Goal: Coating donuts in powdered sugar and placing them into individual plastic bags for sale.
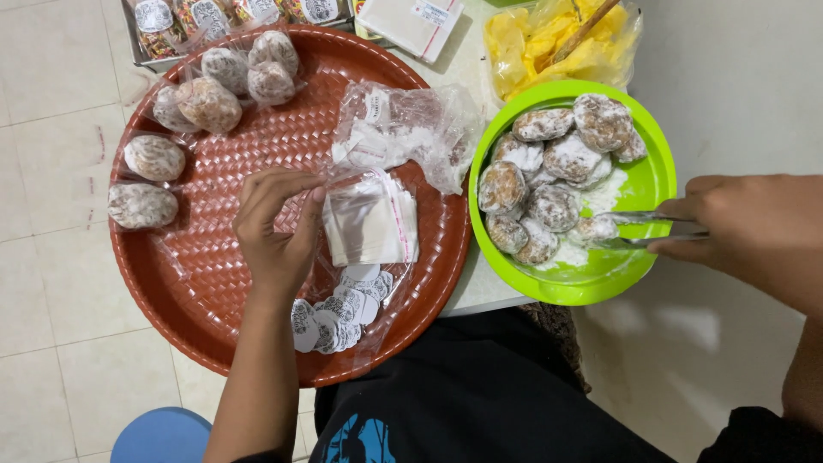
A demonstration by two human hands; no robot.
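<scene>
On the far left I see a round, reddish-brown woven plastic tray (pixel 206 283) resting over a pale tiled floor (pixel 51 129). Along its left and upper rim lie several sugar-dusted round pastries already sealed in clear wrappers (pixel 208 104). Near the middle of the tray my left hand (pixel 276 225) has its fingers curled and pressed together, pinching the top edge of a small clear plastic sleeve with a red adhesive strip (pixel 370 221), which sits on top of a short stack of the same sleeves. Just below that stack, toward my body, is a loose heap of small white printed stickers (pixel 339 310) inside a clear bag. Above the sleeves, at the tray's right side, lies a crumpled clear plastic bag holding more white packets (pixel 403 133).

Moving right, a bright green round plastic plate (pixel 639 184) touches the tray's edge and carries a pile of unwrapped powdered round pastries (pixel 557 171) with loose white powder under them. Beyond it, at the top, is a clear bag of yellow pieces (pixel 540 43) with a wooden stick in it.

At the far right, my right hand (pixel 746 227) is clenched around the handles of metal tongs (pixel 651 230), whose tips are closed on one powdered pastry (pixel 593 230) at the plate's lower right side.
</scene>
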